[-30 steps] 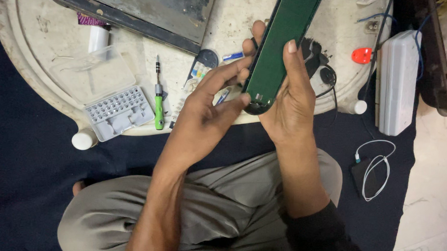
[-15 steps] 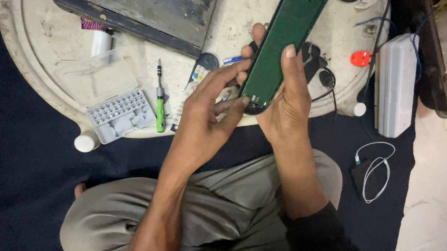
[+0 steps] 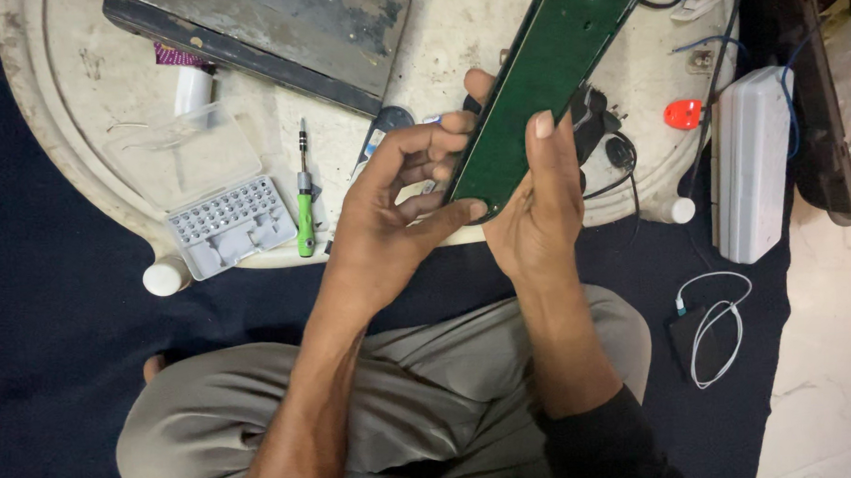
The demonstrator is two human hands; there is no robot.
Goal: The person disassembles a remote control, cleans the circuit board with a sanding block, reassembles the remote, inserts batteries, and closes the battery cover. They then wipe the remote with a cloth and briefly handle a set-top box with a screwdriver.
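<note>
I hold a long dark green circuit board [image 3: 544, 79] in a black frame, slanted up to the right above a low white round table [image 3: 456, 40]. My right hand [image 3: 536, 216] grips its lower end from behind, thumb laid on the green face. My left hand [image 3: 387, 221] pinches the lower left corner of the board with fingertips and thumb.
A green-handled screwdriver [image 3: 303, 201] lies beside an open clear bit case [image 3: 219, 204]. A dark flat device [image 3: 267, 32] lies at the back. A white box [image 3: 749, 157], a red small object [image 3: 682, 115], a coiled white cable [image 3: 716, 328] and black wires [image 3: 616, 152] sit to the right.
The board has slid slightly up and right in my hands. My left fingers have curled tighter around its lower corner. The view has shifted a little.
</note>
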